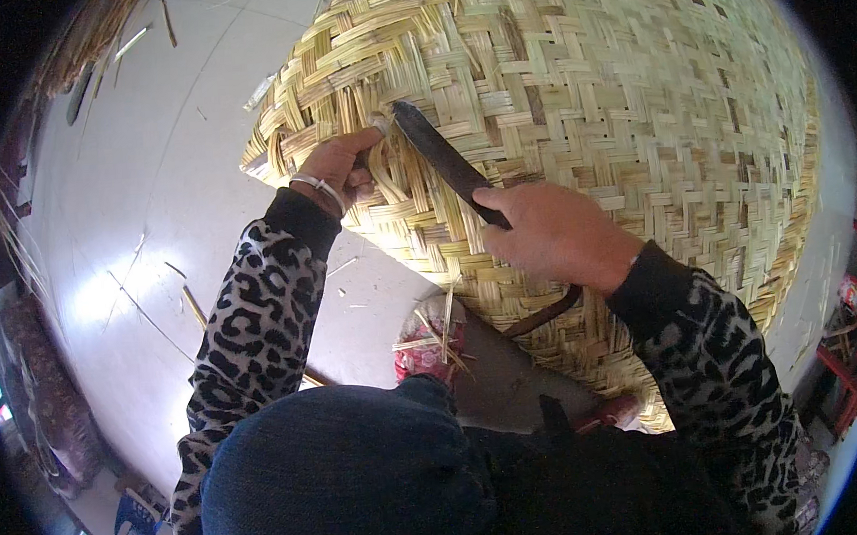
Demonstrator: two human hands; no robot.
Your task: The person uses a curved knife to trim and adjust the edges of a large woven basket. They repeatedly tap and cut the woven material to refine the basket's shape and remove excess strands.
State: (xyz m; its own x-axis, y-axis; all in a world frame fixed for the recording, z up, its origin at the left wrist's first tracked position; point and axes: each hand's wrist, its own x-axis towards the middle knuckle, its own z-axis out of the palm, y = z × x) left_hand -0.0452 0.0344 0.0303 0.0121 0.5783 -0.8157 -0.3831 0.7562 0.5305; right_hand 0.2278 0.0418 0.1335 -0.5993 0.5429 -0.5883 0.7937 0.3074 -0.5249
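A large woven bamboo basket (613, 93) lies on its side in front of me, its pale strips crossing in a twill pattern. My right hand (553, 234) is closed on the handle of a dark knife (439, 153), whose blade points up and left against the weave. My left hand (338, 168) pinches bamboo strips at the basket's left edge, right beside the blade's tip. A thin bracelet circles the left wrist. Both forearms wear leopard-print sleeves.
The pale floor (154, 214) at the left carries scattered bamboo slivers. My knees in dark cloth (342, 466) fill the bottom, with a red patterned shoe (423, 355) under the basket. Dark furniture lines the far left edge; red items sit at the lower right.
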